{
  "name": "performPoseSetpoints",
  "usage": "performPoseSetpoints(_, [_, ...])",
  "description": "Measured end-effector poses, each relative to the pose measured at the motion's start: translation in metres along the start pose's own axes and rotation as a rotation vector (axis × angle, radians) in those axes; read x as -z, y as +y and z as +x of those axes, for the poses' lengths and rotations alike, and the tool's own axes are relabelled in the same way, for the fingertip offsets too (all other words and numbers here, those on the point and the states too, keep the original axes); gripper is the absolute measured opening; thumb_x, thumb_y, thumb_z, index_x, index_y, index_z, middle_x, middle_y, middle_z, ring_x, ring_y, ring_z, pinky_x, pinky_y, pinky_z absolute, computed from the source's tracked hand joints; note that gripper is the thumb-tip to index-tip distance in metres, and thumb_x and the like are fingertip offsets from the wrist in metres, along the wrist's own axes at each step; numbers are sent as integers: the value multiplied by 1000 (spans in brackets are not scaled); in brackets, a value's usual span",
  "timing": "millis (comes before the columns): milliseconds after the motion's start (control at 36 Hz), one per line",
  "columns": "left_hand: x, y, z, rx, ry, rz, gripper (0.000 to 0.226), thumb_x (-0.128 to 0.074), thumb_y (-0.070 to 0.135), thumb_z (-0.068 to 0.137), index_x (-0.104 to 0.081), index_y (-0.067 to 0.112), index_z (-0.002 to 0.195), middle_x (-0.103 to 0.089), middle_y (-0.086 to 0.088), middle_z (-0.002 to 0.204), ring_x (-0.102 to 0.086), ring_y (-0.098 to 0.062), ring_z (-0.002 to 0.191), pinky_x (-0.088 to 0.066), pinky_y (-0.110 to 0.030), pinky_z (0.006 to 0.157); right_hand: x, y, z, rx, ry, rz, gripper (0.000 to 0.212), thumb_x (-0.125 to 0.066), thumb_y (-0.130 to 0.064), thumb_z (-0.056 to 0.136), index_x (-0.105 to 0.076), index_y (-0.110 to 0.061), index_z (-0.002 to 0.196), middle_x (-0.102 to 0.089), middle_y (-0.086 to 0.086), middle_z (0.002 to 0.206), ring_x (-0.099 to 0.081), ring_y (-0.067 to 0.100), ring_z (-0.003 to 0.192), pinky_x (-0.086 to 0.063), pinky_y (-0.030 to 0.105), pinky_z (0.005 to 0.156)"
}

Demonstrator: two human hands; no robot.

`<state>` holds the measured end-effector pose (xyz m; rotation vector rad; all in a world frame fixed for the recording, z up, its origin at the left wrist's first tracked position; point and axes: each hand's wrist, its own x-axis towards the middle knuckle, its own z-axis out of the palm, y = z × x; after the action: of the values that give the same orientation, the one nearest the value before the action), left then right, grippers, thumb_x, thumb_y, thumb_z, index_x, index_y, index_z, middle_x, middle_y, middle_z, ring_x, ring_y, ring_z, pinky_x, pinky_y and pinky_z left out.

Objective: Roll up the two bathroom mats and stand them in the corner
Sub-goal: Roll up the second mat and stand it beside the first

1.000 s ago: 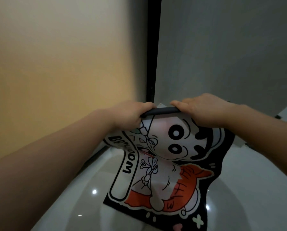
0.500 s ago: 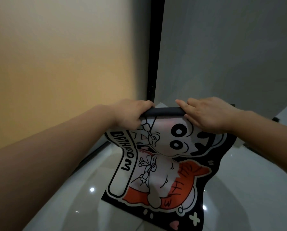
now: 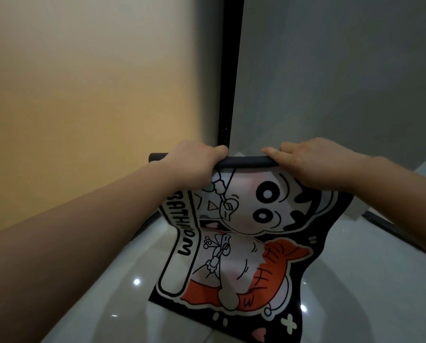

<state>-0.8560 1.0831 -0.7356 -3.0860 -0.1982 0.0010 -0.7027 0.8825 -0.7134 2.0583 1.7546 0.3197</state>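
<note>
**Roll started, mat mostly still flat sheet**

Room: glossy tile floor (image 3: 355,280), dark vertical frame (image 3: 228,82) marks the corner between the warm-lit wall and the grey panel.

Cartoon bathroom mat (image 3: 244,243) held up in front of that corner, lower edge resting on the floor, sheet rippled. Versus a second ago, the rolled top edge (image 3: 246,161) sits higher and its left end now pokes out past the hand. Roll looks only a turn or so thick; most length left to wind.

Left hand (image 3: 192,164) clenched over the roll. Right hand (image 3: 313,162) fingers curled around it, index extended along the top.

Second mat not visible.
</note>
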Motion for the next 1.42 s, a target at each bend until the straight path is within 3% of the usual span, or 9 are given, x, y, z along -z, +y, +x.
performPoseSetpoints(56, [-3, -2, -1, -48, 39, -15, 11, -45, 25, 82, -38, 23, 90, -54, 3, 73, -54, -25, 67, -43, -36, 60, -1, -1, -3, 14, 8, -36, 69, -38, -16, 94, 2, -20, 150, -45, 3, 122, -58, 24, 90, -44, 32, 66])
performPoseSetpoints(167, [-8, -2, 2, -114, 134, -33, 40, -29, 54, 89, -49, 21, 101, -58, 5, 84, -53, -21, 72, -40, -35, 62, -2, 2, -7, 8, 30, -65, 68, -38, -16, 94, -1, -19, 151, -46, 4, 118, -56, 23, 82, -40, 31, 59])
performPoseSetpoints(333, [-8, -1, 11, -83, 111, -6, 23, -39, 38, 96, -46, 18, 104, -51, 4, 91, -42, -16, 72, -32, -32, 62, -4, -2, -9, -84, 41, 48, 52, -17, -43, 99, -13, -22, 146, -48, 1, 109, -50, 19, 77, -38, 30, 59])
performPoseSetpoints(472, [-4, 7, 12, -46, 44, 0, 16, -45, 31, 95, -45, 16, 101, -42, 6, 81, -42, -19, 70, -35, -34, 62, 4, -5, -4, -145, -86, 277, 29, -40, -38, 97, -45, -20, 119, -47, 4, 106, -46, 21, 78, -37, 32, 66])
performPoseSetpoints(694, [-7, 15, 15, -8, 3, -4, 19, -42, 12, 92, -40, 19, 109, -50, 1, 67, -48, -20, 57, -44, -38, 56, 5, -13, -3, -228, -102, 404, 15, -49, -26, 92, -38, -18, 99, -48, 0, 70, -44, 15, 58, -34, 32, 52])
performPoseSetpoints(861, [-6, 12, 14, -133, 123, -65, 32, -39, 43, 95, -46, 19, 116, -59, -2, 104, -56, -23, 88, -40, -35, 72, -4, -7, -1, -159, -57, 323, 50, -37, -29, 99, -17, -25, 144, -55, 2, 112, -57, 23, 87, -44, 34, 69])
performPoseSetpoints(944, [-6, 13, 14, -142, 122, -56, 29, -33, 36, 97, -46, 18, 116, -57, -4, 105, -55, -25, 92, -39, -37, 77, -8, -9, -2, -106, -45, 247, 60, -25, -44, 99, -3, -21, 150, -49, 4, 120, -56, 24, 92, -41, 33, 72])
performPoseSetpoints(1083, [-8, 12, 16, -94, 156, -43, 22, -36, 29, 98, -49, 17, 111, -57, -3, 103, -48, -19, 81, -39, -35, 73, -9, -11, -1, -139, 31, 260, 51, -20, -40, 100, -18, -16, 145, -51, 7, 115, -56, 29, 88, -47, 40, 76])
performPoseSetpoints(1417, [-6, 20, 18, -27, 24, -139, 15, -49, 23, 91, -50, 16, 104, -55, -2, 96, -55, -23, 84, -40, -33, 68, -9, -15, 7, -243, -63, 374, 20, -47, -32, 95, -49, -15, 105, -52, 5, 98, -52, 24, 81, -43, 35, 68])
